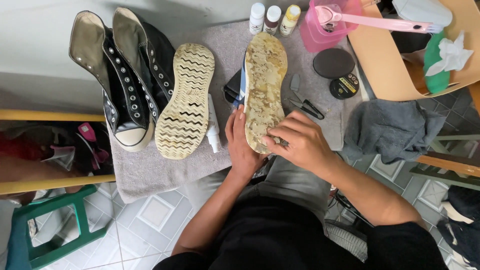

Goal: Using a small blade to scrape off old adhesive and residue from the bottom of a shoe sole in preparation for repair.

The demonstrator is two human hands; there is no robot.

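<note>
Here, a stained yellowed shoe sole is held upturned.
Left hand grips its heel edge; right hand pinches a small tool there; pink tub at one o'clock holds a brush.

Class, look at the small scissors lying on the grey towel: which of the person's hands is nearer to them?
Right. The right hand sits just below the scissors, pressing the dirty sole; the left hand grips that sole's far side.
</note>
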